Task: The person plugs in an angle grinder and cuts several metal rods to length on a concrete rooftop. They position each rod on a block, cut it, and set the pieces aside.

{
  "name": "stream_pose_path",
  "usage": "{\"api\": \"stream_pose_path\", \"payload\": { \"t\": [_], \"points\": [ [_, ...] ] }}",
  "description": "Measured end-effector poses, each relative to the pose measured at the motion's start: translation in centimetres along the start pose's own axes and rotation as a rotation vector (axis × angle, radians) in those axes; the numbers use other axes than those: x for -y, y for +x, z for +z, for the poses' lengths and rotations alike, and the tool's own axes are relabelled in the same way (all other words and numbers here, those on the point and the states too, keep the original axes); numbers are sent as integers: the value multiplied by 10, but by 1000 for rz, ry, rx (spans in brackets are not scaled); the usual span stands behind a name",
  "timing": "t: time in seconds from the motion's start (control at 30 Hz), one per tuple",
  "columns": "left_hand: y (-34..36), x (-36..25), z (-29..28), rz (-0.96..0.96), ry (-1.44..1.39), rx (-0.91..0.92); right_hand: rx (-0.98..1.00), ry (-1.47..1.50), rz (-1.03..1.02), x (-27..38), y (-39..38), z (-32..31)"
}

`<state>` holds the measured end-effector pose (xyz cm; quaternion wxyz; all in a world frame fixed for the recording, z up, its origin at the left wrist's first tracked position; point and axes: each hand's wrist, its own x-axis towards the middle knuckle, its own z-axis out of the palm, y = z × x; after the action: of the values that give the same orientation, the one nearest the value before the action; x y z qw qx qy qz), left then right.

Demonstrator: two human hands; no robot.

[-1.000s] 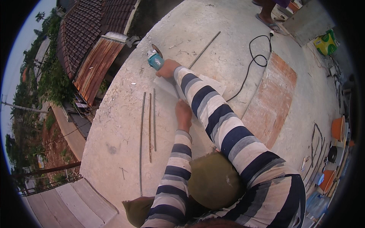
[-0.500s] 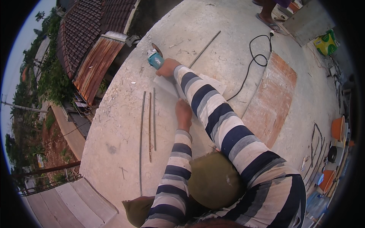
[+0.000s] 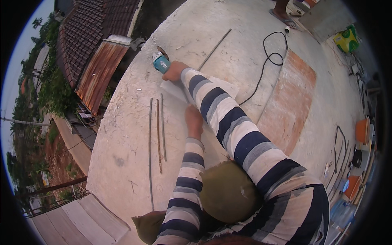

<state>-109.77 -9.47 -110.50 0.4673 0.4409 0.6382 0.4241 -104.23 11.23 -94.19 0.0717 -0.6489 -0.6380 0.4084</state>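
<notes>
My right hand (image 3: 174,72) is closed round the body of a teal angle grinder (image 3: 161,63), whose brown disc (image 3: 163,52) faces away from me. Nearer to me, my left hand (image 3: 194,119) is closed on a thin metal rod (image 3: 187,97), a short length of which shows between the two hands. Beneath the hands lies a pale flat sheet (image 3: 175,90). Left of my left hand, a long grey rod (image 3: 150,151), a rusty rod (image 3: 158,136) and a shorter grey rod (image 3: 163,126) lie side by side on the concrete. Beyond my right forearm another rod (image 3: 215,48) slants away.
A black cable (image 3: 264,73) loops across the concrete slab (image 3: 126,139) beside a reddish board (image 3: 292,102). At the far right stands another person's sandalled foot (image 3: 283,18). Orange containers (image 3: 362,131) line the right side. The slab's left edge drops off towards tiled roofs (image 3: 83,34).
The whole view has shifted slightly, so everything sits a little further left and up. Both hands keep their grip on the grinder and the rod.
</notes>
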Motion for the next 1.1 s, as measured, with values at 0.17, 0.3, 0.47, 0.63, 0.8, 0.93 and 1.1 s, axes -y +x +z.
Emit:
{"api": "stream_pose_path", "payload": {
  "t": [0.17,0.3,0.47,0.63,0.8,0.93,1.1],
  "points": [
    [3,-4,-6,-53,-7,59,-39,12,3,0,1,2],
    [2,-6,-9,-53,44,55,-36,-7,-22,3,0,2],
    [-8,-26,1,-69,-14,-38,0,-58,3,0,0,-1],
    [-5,-28,-8,-173,-35,75,6,-48,12,4,-1,-3],
    [-4,-27,-9,-187,-37,81,4,-41,18,5,-3,-4],
    [-5,-31,-12,-189,-25,72,-19,-15,-8,6,-3,-2],
    [-17,-52,1,-190,-111,-62,-9,-18,6,-2,0,-3]
  ]
}}
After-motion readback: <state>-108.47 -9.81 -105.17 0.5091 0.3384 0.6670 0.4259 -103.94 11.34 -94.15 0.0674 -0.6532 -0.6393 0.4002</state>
